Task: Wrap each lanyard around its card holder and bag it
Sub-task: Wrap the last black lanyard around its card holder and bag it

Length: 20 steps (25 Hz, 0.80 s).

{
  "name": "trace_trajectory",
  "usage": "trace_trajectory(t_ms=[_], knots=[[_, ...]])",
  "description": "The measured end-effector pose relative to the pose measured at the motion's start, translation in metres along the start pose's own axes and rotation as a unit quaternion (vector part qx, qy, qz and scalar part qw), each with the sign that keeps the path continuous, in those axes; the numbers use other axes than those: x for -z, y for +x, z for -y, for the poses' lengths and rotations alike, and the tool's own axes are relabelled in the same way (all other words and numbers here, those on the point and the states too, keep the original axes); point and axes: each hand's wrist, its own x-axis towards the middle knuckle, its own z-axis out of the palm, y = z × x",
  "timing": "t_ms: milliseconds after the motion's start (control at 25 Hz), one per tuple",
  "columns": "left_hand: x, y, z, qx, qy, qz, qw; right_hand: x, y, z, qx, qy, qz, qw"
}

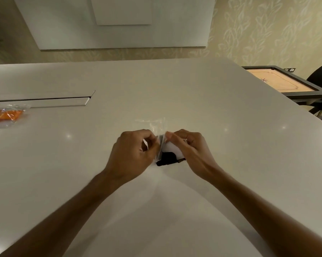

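Head view looks down on a pale, glossy surface (pixel 193 101) with both bare forearms reaching in from the bottom edge and the two hands meeting near the middle. Between them sits a card holder (pixel 172 152), its white face showing, with a black lanyard (pixel 167 160) bunched against its lower edge and resting on the surface. A clear plastic bag (pixel 157 127) stands up from between the fingers, its thin film catching the light above the hands and running down along the left side of the card holder. The left hand (pixel 132 154) has its fingers curled inward, thumb and fingertips pinching the bag film at the holder's left edge. The right hand (pixel 189 147) is likewise curled, its grip closed on the top right of the card holder and the bag's edge; how far the holder sits inside the bag cannot be told. Far off at the left edge lies another clear bag (pixel 7 115) with orange contents, just in front of a long recessed slot (pixel 45 102) in the surface. Beyond the right corner stands a carrom board (pixel 280 81) on a dark frame, with a dark chair (pixel 321 75) beside it
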Motion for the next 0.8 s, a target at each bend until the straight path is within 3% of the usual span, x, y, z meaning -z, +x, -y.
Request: trace_trajectory(t_ms=[280, 360, 480, 600, 800], knots=[[-0.012, 0.005, -0.005, 0.004, -0.013, -0.099, 0.995, 0.010, 0.006, -0.004, -0.012, -0.135, -0.047, 0.990], [-0.009, 0.005, -0.005, -0.045, -0.008, -0.104, 0.993, 0.015, 0.007, -0.005, -0.019, -0.156, -0.063, 0.986], [-0.005, 0.010, 0.003, -0.136, 0.075, -0.001, 0.988, 0.020, 0.009, -0.002, 0.000, -0.145, -0.031, 0.989], [-0.003, 0.017, 0.012, -0.138, 0.118, 0.112, 0.977, 0.020, 0.007, 0.002, 0.036, -0.137, 0.009, 0.990], [-0.004, 0.017, 0.022, -0.143, 0.056, 0.106, 0.982, 0.021, 0.008, 0.001, 0.041, -0.143, 0.016, 0.989]])
